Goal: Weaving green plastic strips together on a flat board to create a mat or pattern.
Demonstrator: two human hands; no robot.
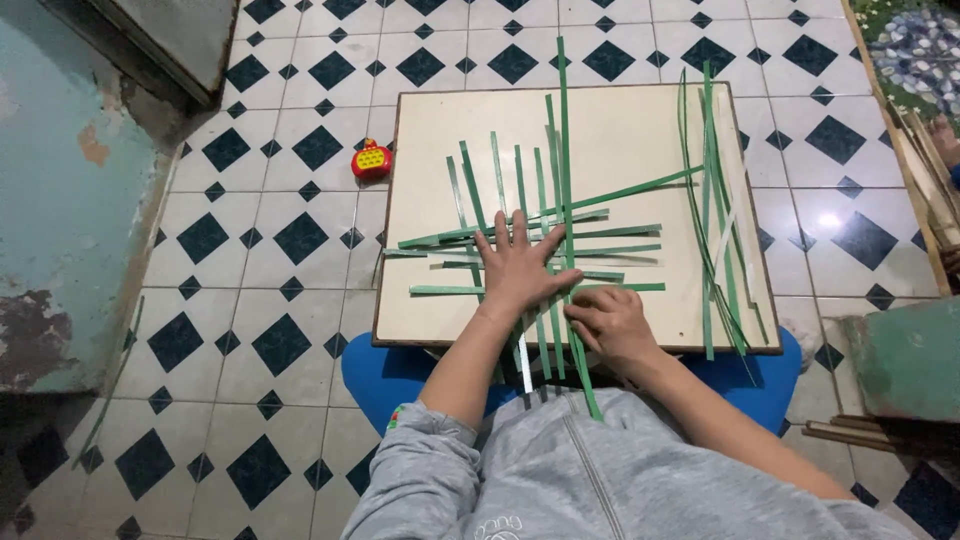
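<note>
A cream square board lies over a blue stool, with green strips woven into a loose mat on it. My left hand presses flat on the weave, fingers spread. My right hand sits at the board's near edge, its fingers pinching a long green strip that runs up the board past its far edge. A bundle of loose green and pale strips lies along the board's right side.
The floor is white tile with dark diamonds. A small red and yellow toy sits on the tiles left of the board. Wooden slats lie at the right, a teal wall at the left.
</note>
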